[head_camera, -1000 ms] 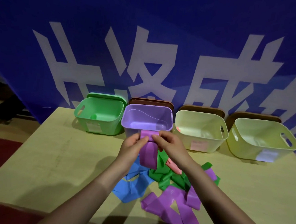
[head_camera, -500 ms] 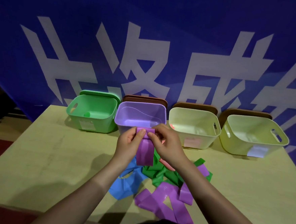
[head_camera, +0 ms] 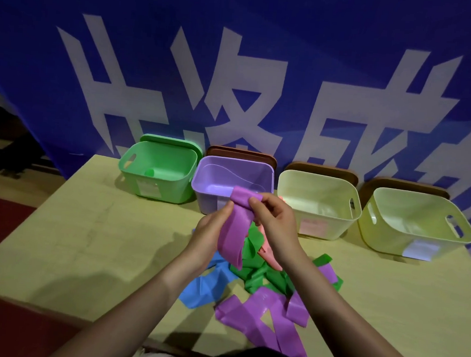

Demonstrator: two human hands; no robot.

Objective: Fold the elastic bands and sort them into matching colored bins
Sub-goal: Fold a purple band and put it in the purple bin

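A folded purple band hangs between both hands, just in front of the purple bin. My left hand holds its left side, thumb on the fold. My right hand pinches the top fold with curled fingers. Below them a pile lies on the table: blue bands, green bands, a pink band and more purple bands. The green bin holds a small green piece.
Two pale yellow bins stand to the right of the purple one, each with a label on its front. All bins line the table's far edge against a blue banner. The table drops off at the left.
The purple band's top fold has been turned over toward the purple bin, and both hands have shifted slightly up and right with it.
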